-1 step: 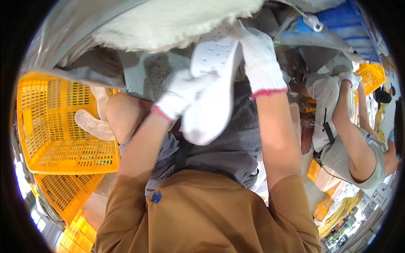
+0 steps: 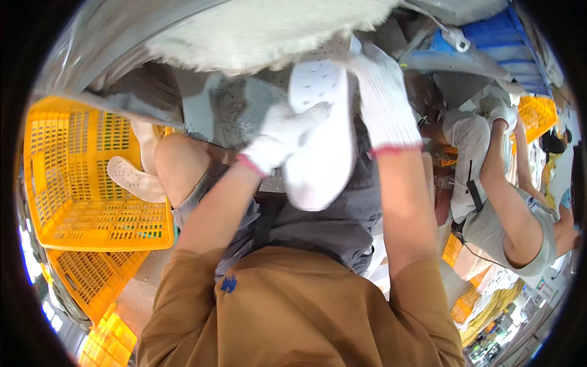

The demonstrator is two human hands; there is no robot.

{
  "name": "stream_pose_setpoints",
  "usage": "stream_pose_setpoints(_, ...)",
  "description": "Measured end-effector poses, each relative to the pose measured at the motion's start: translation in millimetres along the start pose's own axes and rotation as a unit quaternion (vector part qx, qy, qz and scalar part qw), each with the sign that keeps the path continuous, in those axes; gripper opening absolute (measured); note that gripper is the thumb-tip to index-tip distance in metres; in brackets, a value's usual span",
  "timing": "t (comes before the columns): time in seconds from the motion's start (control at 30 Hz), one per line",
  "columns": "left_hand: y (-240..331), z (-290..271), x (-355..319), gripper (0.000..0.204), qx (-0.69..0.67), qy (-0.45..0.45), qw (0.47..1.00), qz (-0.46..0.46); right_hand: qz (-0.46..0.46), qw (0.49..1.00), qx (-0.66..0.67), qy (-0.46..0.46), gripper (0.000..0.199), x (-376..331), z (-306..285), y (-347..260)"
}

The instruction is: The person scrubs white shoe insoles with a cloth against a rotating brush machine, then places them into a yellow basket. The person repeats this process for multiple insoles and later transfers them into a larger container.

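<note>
Head view: the step in hand looks like working a white, sole-shaped piece (image 2: 321,165) against or close under a fluffy white pad (image 2: 263,33), and both gloved hands are on the piece. The left hand (image 2: 284,134) has its grip closed around the piece's left side near the middle, its thumb laid across the face, though blur softens the fingers. The right hand (image 2: 385,92) is at the upper right edge; its grip seems closed on that end, but the fingertips are too hidden to be sure. The piece is held tilted above the person's lap, its dotted end up at the pad's lower fringe and its plain rounded end down; whether it touches the fringe I cannot tell. As I judge it, the next move calls for a steady 2-handed hold, with the right fingers kept clear of the pad. At the left, 2 pale perforated pieces (image 2: 134,180) lie at the right side of a yellow crate (image 2: 110,238), beside the knee.
</note>
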State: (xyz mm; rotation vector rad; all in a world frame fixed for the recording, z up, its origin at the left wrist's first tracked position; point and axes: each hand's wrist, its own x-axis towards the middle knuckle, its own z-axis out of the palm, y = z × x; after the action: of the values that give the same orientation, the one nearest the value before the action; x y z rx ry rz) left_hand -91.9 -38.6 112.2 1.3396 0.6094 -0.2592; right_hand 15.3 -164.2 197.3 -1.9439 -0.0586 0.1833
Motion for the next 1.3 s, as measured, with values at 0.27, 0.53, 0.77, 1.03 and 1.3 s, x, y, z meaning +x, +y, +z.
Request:
stream_pose_setpoints(0.27, 5.5, 14.0, 59.7, 0.043, -0.253, -0.136, 0.954, 0.089, -0.408, 0.700, -0.576, -0.104, 0.059, -97.3, -48.9, 35.1)
stream_pose_setpoints(0.53, 2.0, -34.0, 29.7, 0.046, -0.570, -0.050, 0.813, 0.112, -0.466, 0.827, -0.310, -0.055, 0.044, -126.2, 42.0, 9.6)
stream_pose_setpoints(0.77, -15.0, -40.9, 83.0, 0.047, -0.465, -0.091, 0.880, 0.038, -0.473, 0.842, -0.257, 0.038, 0.044, -97.7, 50.4, 27.6)
stream_pose_setpoints(1.03, -32.9, -17.2, 59.8, 0.052, -0.209, 0.134, 0.936, 0.251, -0.300, 0.900, -0.312, 0.050, 0.037, -71.4, 92.6, 35.3)
stream_pose_setpoints(1.3, -20.6, -19.0, 47.4, 0.048, 0.090, 0.186, 0.925, 0.320, -0.377, 0.871, -0.308, -0.065, 0.025, -50.6, 80.0, -2.1)
